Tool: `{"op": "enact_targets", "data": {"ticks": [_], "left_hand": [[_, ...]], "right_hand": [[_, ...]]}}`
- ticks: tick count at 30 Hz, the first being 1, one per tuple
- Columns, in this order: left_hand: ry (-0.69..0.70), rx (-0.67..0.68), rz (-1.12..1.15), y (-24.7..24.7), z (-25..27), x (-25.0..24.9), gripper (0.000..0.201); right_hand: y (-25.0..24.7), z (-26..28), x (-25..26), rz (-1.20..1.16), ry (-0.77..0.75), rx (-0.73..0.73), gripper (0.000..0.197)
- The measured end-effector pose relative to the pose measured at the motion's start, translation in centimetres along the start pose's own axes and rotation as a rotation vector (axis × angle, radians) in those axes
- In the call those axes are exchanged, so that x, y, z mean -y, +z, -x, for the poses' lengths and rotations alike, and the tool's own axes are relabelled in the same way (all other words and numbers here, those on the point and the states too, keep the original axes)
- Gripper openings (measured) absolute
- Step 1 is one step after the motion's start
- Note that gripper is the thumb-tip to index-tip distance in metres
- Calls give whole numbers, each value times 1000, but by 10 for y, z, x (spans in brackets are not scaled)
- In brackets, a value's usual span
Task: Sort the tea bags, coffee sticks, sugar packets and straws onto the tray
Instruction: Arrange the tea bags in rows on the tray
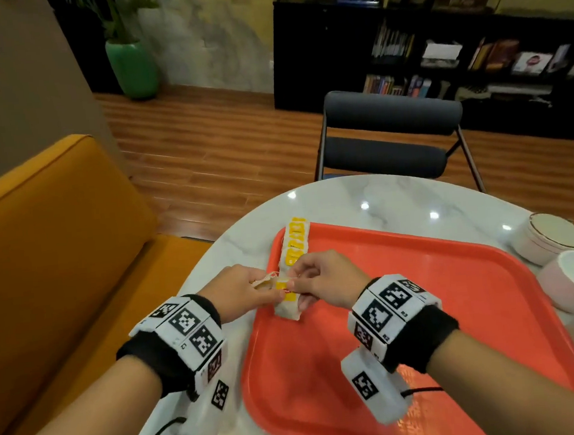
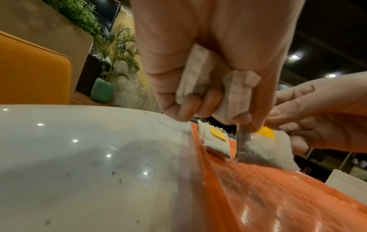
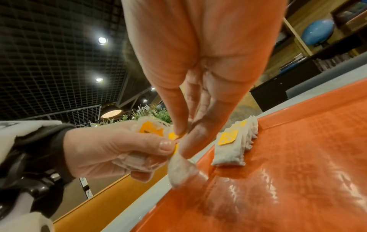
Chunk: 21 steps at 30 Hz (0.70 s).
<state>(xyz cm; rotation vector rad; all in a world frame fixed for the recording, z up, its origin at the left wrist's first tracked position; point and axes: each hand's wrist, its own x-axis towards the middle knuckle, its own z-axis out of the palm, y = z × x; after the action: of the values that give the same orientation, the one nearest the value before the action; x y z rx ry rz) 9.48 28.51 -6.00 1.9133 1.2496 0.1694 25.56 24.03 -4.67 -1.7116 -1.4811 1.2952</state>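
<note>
A row of white tea bags (image 1: pixel 296 240) with yellow tags lies along the left edge of the orange tray (image 1: pixel 423 309). My left hand (image 1: pixel 240 291) grips a small bunch of tea bags (image 2: pixel 198 75) in its curled fingers, just over the tray's left rim. My right hand (image 1: pixel 318 280) pinches the top of one tea bag (image 1: pixel 287 308) by its yellow tag; the bag's lower end touches the tray (image 3: pixel 278 172). In the right wrist view that hanging bag (image 3: pixel 180 171) sits just in front of the row (image 3: pixel 232 149). Both hands meet at this bag.
The tray lies on a round white marble table (image 1: pixel 397 195). Pink and white round tins (image 1: pixel 548 238) stand at the table's right edge. A dark chair (image 1: pixel 386 141) stands behind the table and an orange sofa (image 1: pixel 41 253) is to the left.
</note>
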Motion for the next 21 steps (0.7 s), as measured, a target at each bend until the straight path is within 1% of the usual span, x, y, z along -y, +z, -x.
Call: {"op": "enact_targets", "data": {"ticks": [4,5,8,10,13,17,21], "left_hand": [[-9,-23,-103,0,-15,5,32],[-2,-32,-130,0,-17,6,30],[3,-84,-162,-1,-21,9,16],[-24,-111,-180,-1,-24,11,21],[-72,-99,-317,1,-25,6,28],[-50,-106,-542,7,-27,-7,44],[-100,-149,-634,13,-29,-16,52]], "right_hand": [[0,-19,-5,14,71,-30,22],[1,-23,-7,11,81,-47,23],[3,-33,-9,26,101,-122,28],[2,-40,-10,22,126,-148,28],[0,-44,-12,74,142,-177,27],[-2,-47,-14,119,156,-223,24],[-2,-49,-15,135,174,-240,25]]}}
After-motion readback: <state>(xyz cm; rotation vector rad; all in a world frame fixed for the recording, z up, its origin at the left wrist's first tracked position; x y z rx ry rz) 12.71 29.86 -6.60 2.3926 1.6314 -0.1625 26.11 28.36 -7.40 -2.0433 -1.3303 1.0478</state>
